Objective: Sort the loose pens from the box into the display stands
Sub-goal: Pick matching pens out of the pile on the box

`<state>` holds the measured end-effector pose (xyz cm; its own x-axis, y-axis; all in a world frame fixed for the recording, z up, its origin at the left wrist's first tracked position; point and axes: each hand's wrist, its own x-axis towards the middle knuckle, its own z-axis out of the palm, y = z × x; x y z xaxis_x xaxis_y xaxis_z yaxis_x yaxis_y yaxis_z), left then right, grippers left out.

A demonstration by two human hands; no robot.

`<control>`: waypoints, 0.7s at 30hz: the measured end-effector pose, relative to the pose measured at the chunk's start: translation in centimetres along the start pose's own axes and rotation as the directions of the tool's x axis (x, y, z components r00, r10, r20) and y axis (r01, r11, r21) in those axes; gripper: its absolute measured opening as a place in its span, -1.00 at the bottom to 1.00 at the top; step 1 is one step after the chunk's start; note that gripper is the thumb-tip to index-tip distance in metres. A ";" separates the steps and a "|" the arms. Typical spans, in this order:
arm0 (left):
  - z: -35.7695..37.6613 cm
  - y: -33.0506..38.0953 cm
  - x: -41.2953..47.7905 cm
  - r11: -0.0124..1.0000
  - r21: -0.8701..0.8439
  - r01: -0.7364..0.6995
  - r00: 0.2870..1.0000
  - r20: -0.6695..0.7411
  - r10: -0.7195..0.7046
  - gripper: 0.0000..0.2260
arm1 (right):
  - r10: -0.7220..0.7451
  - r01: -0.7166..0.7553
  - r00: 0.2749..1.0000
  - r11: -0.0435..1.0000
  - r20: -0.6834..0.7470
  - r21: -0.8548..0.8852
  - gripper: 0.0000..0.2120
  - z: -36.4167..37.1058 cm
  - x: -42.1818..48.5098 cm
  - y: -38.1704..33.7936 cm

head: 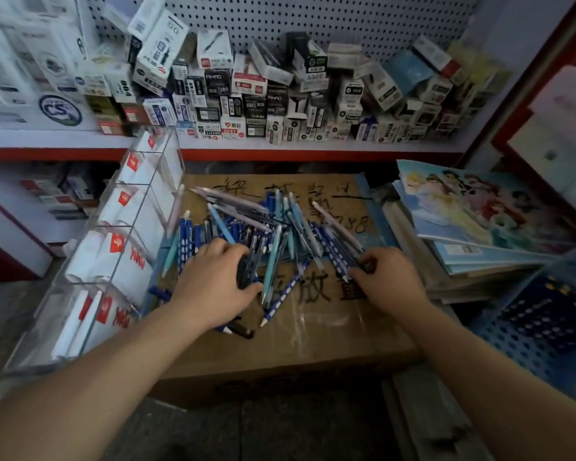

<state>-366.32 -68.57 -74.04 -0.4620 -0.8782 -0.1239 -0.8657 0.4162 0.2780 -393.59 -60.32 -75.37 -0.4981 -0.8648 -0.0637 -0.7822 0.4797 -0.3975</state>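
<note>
Cardboard box (313, 341) carries the pen pile (263, 221) just beyond both grips. Left hand (213, 287) curls round dark pens (243, 274); right hand (388, 281) pinches dotted pens (335, 256). Risk: bundle slips, types mix; display stand (120, 261) left of left grip, easily knocked

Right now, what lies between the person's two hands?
In the head view, loose pens scattered on the cardboard box lie between the left hand and right hand.

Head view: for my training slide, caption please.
Left hand and right hand grip loose blue pens heaped on a brown cardboard box beside a clear acrylic display stand.
</note>
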 end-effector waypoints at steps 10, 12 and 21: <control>0.1 0.3 0.2 1.000 -0.019 0.009 1.000 -0.022 -0.010 -0.39 | 0.047 -0.045 0.999 0.991 -0.018 0.130 -0.92 -0.6 -0.9 -0.6; 0.0 0.4 0.2 0.999 -0.033 0.011 0.999 -0.030 -0.012 -0.39 | 0.062 -0.051 0.997 0.978 -0.050 0.204 -0.94 -1.4 -1.2 -0.8; -2.1 4.9 -0.7 0.956 -0.126 -0.264 0.934 -0.281 0.221 -0.52 | -0.217 0.191 0.976 0.888 0.014 0.419 -0.93 -5.6 -4.2 -4.5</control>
<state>-369.84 -66.40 -70.63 -0.5686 -0.7945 0.2132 -0.6814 0.6001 0.4190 -390.08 -58.00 -68.21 -0.3115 -0.9502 0.0108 -0.6327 0.1989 -0.7484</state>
